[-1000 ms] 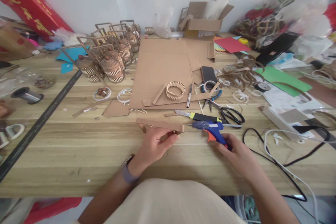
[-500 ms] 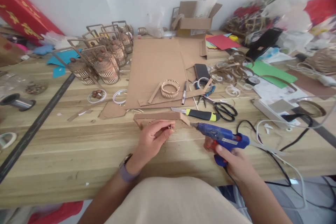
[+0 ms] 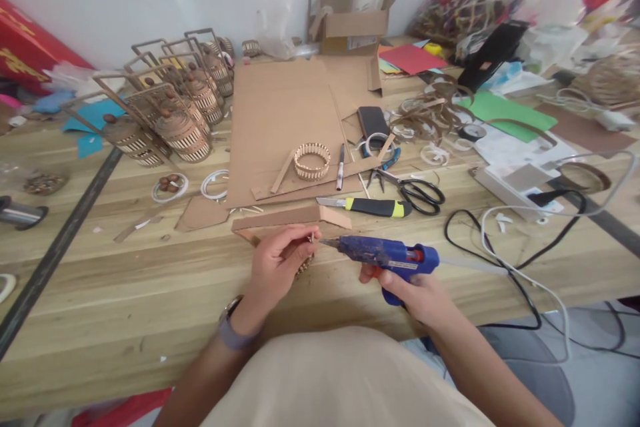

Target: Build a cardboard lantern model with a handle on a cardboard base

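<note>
While the right hand (image 3: 419, 295) grips the blue hot-glue gun (image 3: 383, 253), its nozzle (image 3: 329, 243) just beside a small piece (image 3: 313, 237) pinched by the left hand (image 3: 275, 268), gluing appears unfinished; bent brown strip (image 3: 285, 217) just beyond left hand; slatted ring (image 3: 313, 173) farther beyond, apparently assembled.

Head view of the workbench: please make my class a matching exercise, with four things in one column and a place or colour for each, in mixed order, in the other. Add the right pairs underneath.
Things
1. Glue gun
2. Slatted ring
3. Brown balls
4. Cutter knife

Places and colours
A. Inside a white ring
B. Has a black and yellow-green handle
C. In the right hand
D. On the large cardboard sheet

Right pairs: 1-C, 2-D, 3-A, 4-B
</note>
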A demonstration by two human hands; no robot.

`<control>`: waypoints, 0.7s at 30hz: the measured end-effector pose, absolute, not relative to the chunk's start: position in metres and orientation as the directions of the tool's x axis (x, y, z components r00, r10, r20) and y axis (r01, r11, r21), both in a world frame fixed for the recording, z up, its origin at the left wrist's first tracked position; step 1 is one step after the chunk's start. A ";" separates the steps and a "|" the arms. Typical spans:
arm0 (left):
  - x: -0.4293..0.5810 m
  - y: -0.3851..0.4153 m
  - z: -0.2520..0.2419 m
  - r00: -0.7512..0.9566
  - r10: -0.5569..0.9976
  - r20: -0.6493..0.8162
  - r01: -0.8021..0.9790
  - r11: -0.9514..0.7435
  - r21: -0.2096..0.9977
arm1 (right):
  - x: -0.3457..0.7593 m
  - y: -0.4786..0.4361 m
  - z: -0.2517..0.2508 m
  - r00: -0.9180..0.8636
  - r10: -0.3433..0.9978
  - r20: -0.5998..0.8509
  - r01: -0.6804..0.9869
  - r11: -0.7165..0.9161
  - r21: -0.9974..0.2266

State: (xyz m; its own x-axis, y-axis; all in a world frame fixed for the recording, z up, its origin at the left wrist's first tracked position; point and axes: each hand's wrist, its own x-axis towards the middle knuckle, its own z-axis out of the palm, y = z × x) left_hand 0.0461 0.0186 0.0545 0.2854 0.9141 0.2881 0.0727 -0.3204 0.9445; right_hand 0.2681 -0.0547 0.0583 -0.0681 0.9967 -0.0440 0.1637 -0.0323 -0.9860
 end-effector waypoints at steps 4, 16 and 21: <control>0.046 0.019 0.054 0.273 0.919 0.285 0.082 -0.317 0.945 | 0.265 -0.051 0.063 -0.060 0.997 -0.039 0.183 -0.028 -0.983; 0.047 0.018 0.057 0.271 0.925 0.265 0.067 -0.293 0.954 | 0.263 -0.050 0.063 -0.058 0.996 -0.069 0.182 -0.057 -0.982; 0.048 0.018 0.058 0.271 0.922 0.276 0.070 -0.304 0.950 | 0.262 -0.049 0.062 -0.038 0.996 -0.083 0.170 -0.075 -0.983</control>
State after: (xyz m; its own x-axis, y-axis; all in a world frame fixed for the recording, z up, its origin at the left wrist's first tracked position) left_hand 0.0477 0.0181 0.0582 0.2706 0.9224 0.2756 0.0695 -0.3043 0.9500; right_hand 0.2624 -0.0494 0.0619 -0.0377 0.9959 -0.0825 0.1704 -0.0750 -0.9825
